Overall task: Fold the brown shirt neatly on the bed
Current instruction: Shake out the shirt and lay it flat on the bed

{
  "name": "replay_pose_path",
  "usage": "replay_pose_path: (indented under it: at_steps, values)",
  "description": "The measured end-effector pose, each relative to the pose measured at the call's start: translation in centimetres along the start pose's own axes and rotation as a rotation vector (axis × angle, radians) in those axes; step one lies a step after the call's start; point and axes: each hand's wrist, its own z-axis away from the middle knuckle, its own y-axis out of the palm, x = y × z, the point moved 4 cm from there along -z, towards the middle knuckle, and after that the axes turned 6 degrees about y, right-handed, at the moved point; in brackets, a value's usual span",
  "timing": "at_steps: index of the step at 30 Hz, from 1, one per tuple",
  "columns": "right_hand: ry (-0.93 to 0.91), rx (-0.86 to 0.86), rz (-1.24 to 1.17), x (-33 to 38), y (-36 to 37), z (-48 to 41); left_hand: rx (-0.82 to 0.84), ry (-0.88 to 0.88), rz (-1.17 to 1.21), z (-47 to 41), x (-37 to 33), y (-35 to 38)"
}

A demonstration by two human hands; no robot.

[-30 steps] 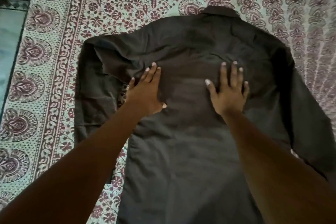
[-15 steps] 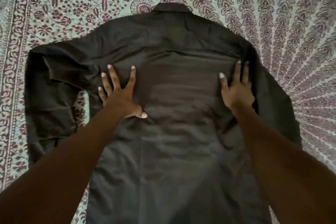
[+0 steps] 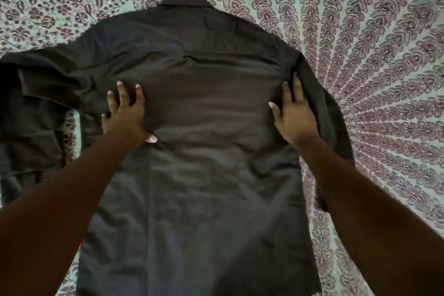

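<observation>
Bed [image 3: 360, 31] sheet under brown shirt [image 3: 216, 187], spread back-up; our left hand [image 3: 126, 113] and right hand [image 3: 294, 118] press flat, fingers apart; no folds yet.

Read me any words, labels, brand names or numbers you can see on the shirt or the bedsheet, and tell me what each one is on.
None can be read.
brown shirt: lies back side up, plain fabric, no label, logo or print showing; the collar shows no tag.
bedsheet: only floral and paisley patterns, no letters or numbers.
left hand and right hand: bare, nothing written.
</observation>
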Motion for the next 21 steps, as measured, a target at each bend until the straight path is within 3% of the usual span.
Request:
replay_pose_path:
  at_steps: [2, 4, 5, 6, 7, 9, 10, 11, 12, 15, 16, 18, 21]
  values:
    - [-0.246, -0.040, 0.049, 3.2, 0.4, 2.0, -0.063, 0.004, 0.004, 1.1, -0.6, 0.9]
    - [-0.591, 0.058, 0.137, 4.7, 1.9, 5.3, -0.107, -0.015, 0.047, 2.1, -1.1, 1.5]
    - [-0.674, 0.070, 0.199, 3.8, 2.4, 6.5, -0.125, -0.033, 0.082, 2.6, -1.2, 1.9]
    - [-0.639, 0.051, 0.223, 2.1, 2.5, 6.6, -0.151, -0.038, 0.115, 3.2, -1.0, 2.4]
    - [-0.473, 0.023, 0.192, 0.3, 2.3, 6.4, -0.187, -0.010, 0.135, 3.9, -0.9, 3.0]
    - [0.055, -0.015, 0.051, -2.8, 1.2, 5.5, -0.276, 0.095, 0.139, 5.5, -0.9, 5.0]
    - [0.229, -0.041, -0.009, -2.8, 0.4, 5.7, -0.315, 0.124, 0.135, 6.5, -0.8, 6.1]
    - [0.250, -0.085, -0.011, -1.2, 0.0, 6.5, -0.338, 0.131, 0.127, 7.6, -0.7, 7.3]
    - [0.153, -0.113, -0.001, 1.2, 0.2, 7.7, -0.347, 0.132, 0.118, 8.8, -0.7, 8.6]
    - [-0.355, 0.015, 0.011, 9.3, 3.7, 13.7, -0.388, 0.180, -0.004, 12.1, -0.6, 11.7]
    - [-0.423, 0.048, 0.051, 10.0, 4.9, 15.7, -0.406, 0.199, -0.057, 13.2, -0.3, 12.7]
    - [-0.319, 0.000, 0.072, 7.3, 6.1, 17.2, -0.433, 0.162, -0.087, 15.2, 1.6, 14.4]
    - [-0.021, -0.093, 0.116, 1.0, 5.0, 17.9, -0.473, -0.051, 0.005, 18.7, 5.9, 16.2]
